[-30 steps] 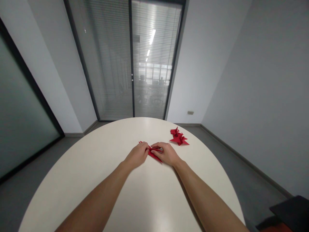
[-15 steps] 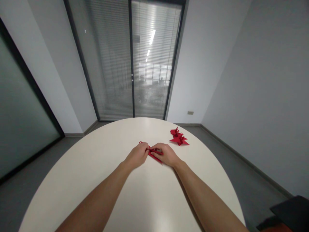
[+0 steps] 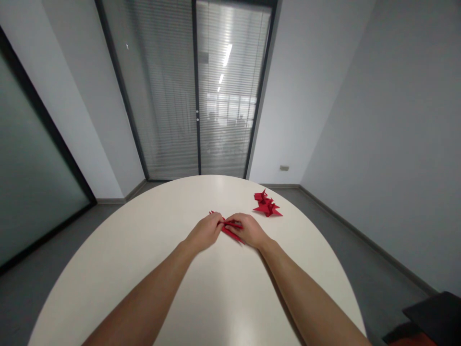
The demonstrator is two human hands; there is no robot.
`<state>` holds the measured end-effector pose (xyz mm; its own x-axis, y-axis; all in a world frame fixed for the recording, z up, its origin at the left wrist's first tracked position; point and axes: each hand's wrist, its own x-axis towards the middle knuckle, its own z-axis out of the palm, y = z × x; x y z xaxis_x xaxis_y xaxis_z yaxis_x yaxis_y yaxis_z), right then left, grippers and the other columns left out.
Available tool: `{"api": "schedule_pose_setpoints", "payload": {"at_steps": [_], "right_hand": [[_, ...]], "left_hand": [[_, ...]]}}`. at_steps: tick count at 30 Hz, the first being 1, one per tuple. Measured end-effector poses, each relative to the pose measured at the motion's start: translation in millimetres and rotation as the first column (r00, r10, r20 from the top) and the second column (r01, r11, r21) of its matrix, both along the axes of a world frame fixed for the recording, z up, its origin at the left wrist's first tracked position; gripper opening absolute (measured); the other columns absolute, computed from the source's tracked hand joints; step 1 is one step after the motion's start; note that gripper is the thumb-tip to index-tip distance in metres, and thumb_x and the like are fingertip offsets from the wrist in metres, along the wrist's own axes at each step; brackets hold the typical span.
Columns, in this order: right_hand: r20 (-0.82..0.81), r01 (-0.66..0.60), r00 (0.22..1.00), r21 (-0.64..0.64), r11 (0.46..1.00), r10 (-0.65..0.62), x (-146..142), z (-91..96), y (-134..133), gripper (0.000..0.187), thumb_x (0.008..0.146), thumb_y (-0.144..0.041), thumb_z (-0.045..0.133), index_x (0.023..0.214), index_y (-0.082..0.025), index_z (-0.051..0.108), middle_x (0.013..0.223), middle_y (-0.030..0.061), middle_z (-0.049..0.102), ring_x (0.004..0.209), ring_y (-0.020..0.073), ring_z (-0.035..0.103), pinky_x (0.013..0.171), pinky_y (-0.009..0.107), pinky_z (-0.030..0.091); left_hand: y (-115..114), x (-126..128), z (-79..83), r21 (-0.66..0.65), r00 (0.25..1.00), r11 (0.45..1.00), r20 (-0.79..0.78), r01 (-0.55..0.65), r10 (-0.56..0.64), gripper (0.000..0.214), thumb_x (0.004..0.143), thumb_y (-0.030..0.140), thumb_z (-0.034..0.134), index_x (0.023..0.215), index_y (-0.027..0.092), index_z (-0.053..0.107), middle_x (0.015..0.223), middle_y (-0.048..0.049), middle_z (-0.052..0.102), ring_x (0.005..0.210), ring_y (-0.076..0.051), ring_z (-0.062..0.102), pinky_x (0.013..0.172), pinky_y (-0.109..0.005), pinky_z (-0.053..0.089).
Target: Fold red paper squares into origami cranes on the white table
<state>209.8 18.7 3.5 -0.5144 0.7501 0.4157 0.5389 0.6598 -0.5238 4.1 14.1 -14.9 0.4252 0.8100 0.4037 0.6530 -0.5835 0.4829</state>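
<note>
The left hand [image 3: 205, 232] is closed in a pinch, its tips pressed on a piece of folded red paper [image 3: 232, 235] near the middle of the far half of the table; much of the grip is hidden behind the knuckles. Just beside it, the right hand [image 3: 252, 231] is curled and mostly closed, with thumb and fingers holding a narrow raised strip of the same paper. The piece slants beneath both hands, one tip showing beyond the left hand and a longer pointed part reaching toward the person, below the right palm. Both bare forearms stretch over the round white table [image 3: 216, 298]. Beyond the right hand, and apart from it, a cluster of folded red figures [image 3: 267, 207] with pointed tips sits near the table's far right edge. Past the table stand dark-framed glass panels with blinds [image 3: 226, 139], then a pale wall [image 3: 295, 96] bearing a small plate [image 3: 284, 168] low down. A dark object [image 3: 437, 312], cut off by the frame, fills the lower right corner.
</note>
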Motion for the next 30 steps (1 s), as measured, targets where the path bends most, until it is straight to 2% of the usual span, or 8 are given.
{"api": "schedule_pose_setpoints", "payload": {"at_steps": [5, 9, 14, 20, 26, 30], "right_hand": [[0.012, 0.010, 1.000, 0.010, 1.000, -0.010, 1, -6.6, 6, 0.015, 0.088, -0.015, 0.067, 0.098, -0.021, 0.075, 0.097, 0.0049, 0.076, 0.089, 0.0194, 0.068, 0.082, 0.030, 0.049], [0.055, 0.033, 0.998, 0.031, 0.999, -0.034, 0, -7.6, 6, 0.017, 0.088, -0.011, 0.065, 0.097, -0.022, 0.074, 0.096, 0.0044, 0.076, 0.089, 0.0196, 0.067, 0.082, 0.030, 0.048], [0.117, 0.044, 0.992, 0.046, 0.998, -0.049, -2, -4.8, 4, 0.013, 0.094, -0.020, 0.062, 0.098, -0.020, 0.073, 0.097, 0.0062, 0.074, 0.091, 0.0202, 0.066, 0.083, 0.030, 0.047], [0.129, 0.075, 0.989, 0.035, 0.997, -0.079, -2, -4.9, 4, 0.013, 0.096, -0.022, 0.058, 0.093, -0.017, 0.069, 0.086, 0.0058, 0.070, 0.078, 0.0184, 0.061, 0.071, 0.027, 0.043], [0.073, 0.026, 0.997, 0.008, 1.000, -0.027, -3, -5.4, 4, 0.017, 0.095, -0.015, 0.055, 0.106, -0.018, 0.067, 0.096, 0.0069, 0.071, 0.085, 0.0191, 0.062, 0.077, 0.028, 0.044], [0.060, 0.023, 0.998, -0.002, 1.000, -0.023, -4, -4.9, 4, 0.021, 0.094, -0.013, 0.056, 0.108, -0.018, 0.069, 0.099, 0.0075, 0.073, 0.088, 0.0205, 0.063, 0.079, 0.030, 0.046]], "left_hand": [[-1, 0, 2.0, -0.007, 0.999, 0.999, 0.020, 0.045, -0.045, 0.018, 0.097, 0.019, 0.046, 0.096, 0.021, 0.063, 0.095, -0.0045, 0.068, 0.088, -0.020, 0.064, 0.082, -0.031, 0.048], [-4, 1, 7.4, 0.063, 0.999, 0.998, -0.039, 0.024, -0.022, 0.015, 0.094, 0.016, 0.048, 0.091, 0.021, 0.062, 0.095, -0.0052, 0.067, 0.091, -0.020, 0.062, 0.081, -0.032, 0.048], [-8, 2, 10.9, 0.060, 0.997, 0.998, -0.074, -0.015, 0.019, 0.013, 0.092, 0.018, 0.052, 0.089, 0.021, 0.063, 0.092, -0.0046, 0.068, 0.087, -0.020, 0.062, 0.078, -0.031, 0.047], [-7, 3, 8.8, 0.027, 0.999, 0.999, -0.038, -0.032, 0.033, 0.014, 0.095, 0.022, 0.050, 0.087, 0.021, 0.062, 0.091, -0.0038, 0.066, 0.082, -0.019, 0.061, 0.074, -0.030, 0.046], [-4, 3, 5.7, 0.025, 0.996, 0.996, -0.020, -0.089, 0.089, 0.015, 0.094, 0.023, 0.050, 0.080, 0.021, 0.055, 0.085, -0.0038, 0.062, 0.081, -0.020, 0.059, 0.075, -0.031, 0.046], [-3, 2, 5.2, 0.030, 0.996, 0.996, -0.023, -0.088, 0.089, 0.015, 0.094, 0.021, 0.050, 0.080, 0.021, 0.055, 0.084, -0.0040, 0.062, 0.080, -0.019, 0.059, 0.074, -0.031, 0.045]]}}
